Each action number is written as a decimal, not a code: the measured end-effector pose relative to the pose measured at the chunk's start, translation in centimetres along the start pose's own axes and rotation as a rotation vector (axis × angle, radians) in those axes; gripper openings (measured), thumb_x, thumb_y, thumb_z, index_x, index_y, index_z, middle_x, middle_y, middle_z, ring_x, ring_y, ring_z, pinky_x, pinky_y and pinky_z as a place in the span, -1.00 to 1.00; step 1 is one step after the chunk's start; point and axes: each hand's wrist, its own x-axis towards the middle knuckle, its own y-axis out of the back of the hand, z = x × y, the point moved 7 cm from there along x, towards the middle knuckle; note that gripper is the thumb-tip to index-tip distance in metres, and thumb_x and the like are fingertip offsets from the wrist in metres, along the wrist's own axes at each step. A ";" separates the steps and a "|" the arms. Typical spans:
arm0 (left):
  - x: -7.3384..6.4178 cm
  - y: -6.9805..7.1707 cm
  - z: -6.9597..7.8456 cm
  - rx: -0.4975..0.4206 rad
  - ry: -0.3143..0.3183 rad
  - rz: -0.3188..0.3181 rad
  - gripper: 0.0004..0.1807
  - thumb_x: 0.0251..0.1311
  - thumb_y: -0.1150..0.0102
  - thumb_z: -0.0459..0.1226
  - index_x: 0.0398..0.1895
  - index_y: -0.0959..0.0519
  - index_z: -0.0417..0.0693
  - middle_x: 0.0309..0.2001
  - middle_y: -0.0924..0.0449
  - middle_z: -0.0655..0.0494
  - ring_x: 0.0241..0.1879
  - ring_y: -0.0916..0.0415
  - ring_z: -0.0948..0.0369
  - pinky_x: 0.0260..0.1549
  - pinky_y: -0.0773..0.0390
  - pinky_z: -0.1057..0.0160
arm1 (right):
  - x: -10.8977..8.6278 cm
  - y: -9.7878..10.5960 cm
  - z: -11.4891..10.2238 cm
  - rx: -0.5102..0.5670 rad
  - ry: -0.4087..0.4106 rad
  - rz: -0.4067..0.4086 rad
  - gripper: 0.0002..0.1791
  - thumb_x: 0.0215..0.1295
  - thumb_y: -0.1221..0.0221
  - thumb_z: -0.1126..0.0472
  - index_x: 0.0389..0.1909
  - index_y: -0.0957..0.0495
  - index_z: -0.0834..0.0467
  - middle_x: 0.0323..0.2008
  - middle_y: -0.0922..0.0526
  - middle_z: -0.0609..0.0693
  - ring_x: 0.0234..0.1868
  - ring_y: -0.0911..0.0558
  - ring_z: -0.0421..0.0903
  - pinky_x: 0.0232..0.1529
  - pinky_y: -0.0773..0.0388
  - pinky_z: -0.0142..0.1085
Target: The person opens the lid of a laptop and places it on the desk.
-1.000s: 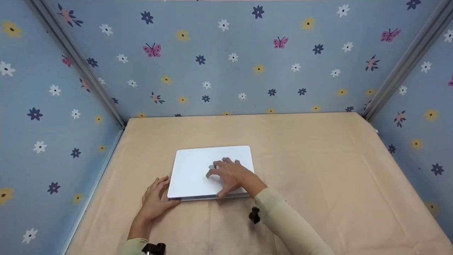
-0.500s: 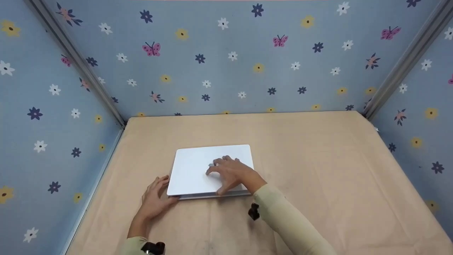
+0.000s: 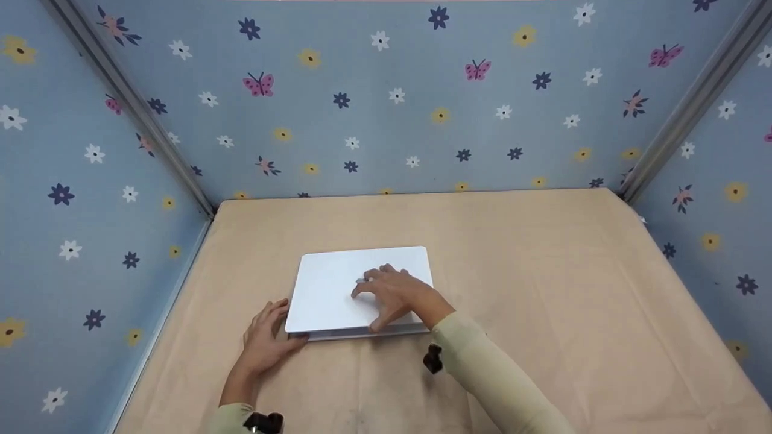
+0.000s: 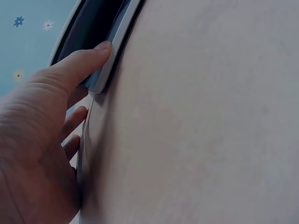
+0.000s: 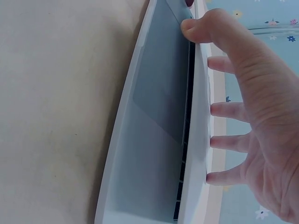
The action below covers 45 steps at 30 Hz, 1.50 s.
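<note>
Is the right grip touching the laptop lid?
Touching. The right wrist view shows it: the fingertips of the right grip meet the outer face of the laptop lid, with no visible gap.

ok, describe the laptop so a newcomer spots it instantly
Find the blue flowered wall, then the tan table below it. Left of the table's middle lies a laptop, left hand at its near-left corner, right hand on top. Only it shows a smooth white lid, slightly ajar.

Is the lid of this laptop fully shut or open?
Partly open: the right wrist view shows a gap beneath the lid, with black keys and touchpad visible.
</note>
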 end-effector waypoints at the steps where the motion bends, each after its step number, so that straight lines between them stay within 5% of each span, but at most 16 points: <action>1: 0.0 0.0 0.0 -0.003 -0.001 0.002 -0.10 0.22 -0.69 -0.15 0.59 -0.48 -0.19 0.79 -0.21 -0.21 0.87 0.23 -0.29 0.74 0.31 -0.53 | 0.0 0.0 0.0 0.002 0.000 -0.002 -0.15 0.23 -0.54 -0.29 0.56 -0.55 -0.27 0.72 -0.41 0.05 0.76 -0.33 0.31 0.63 -0.39 0.48; 19: 0.0 -0.1 0.1 -0.009 0.007 -0.003 -0.10 0.24 -0.66 -0.13 0.62 -0.47 -0.15 0.82 -0.17 -0.19 0.87 0.26 -0.32 0.73 0.31 -0.56 | 0.3 0.5 0.4 0.068 -0.001 -0.068 -0.11 0.23 -0.55 -0.25 0.60 -0.51 -0.25 0.78 -0.32 0.07 0.82 -0.23 0.35 0.69 -0.26 0.53; 30: 0.3 -0.4 0.1 -0.001 0.006 -0.005 -0.07 0.23 -0.64 -0.14 0.64 -0.44 -0.20 0.82 -0.16 -0.21 0.87 0.26 -0.32 0.74 0.30 -0.54 | 0.4 1.8 0.5 0.071 0.057 -0.068 -0.16 0.26 -0.55 -0.21 0.56 -0.57 -0.15 0.70 -0.46 0.11 0.75 -0.39 0.22 0.76 -0.35 0.22; 45: -0.2 -0.1 0.1 0.017 0.012 0.001 -0.02 0.26 -0.63 -0.12 0.69 -0.38 -0.20 0.82 -0.13 -0.25 0.87 0.27 -0.32 0.76 0.32 -0.52 | 0.4 2.7 -0.2 0.073 0.066 -0.082 -0.22 0.29 -0.56 -0.17 0.52 -0.61 -0.15 0.60 -0.57 0.07 0.52 -0.58 0.16 0.58 -0.55 0.14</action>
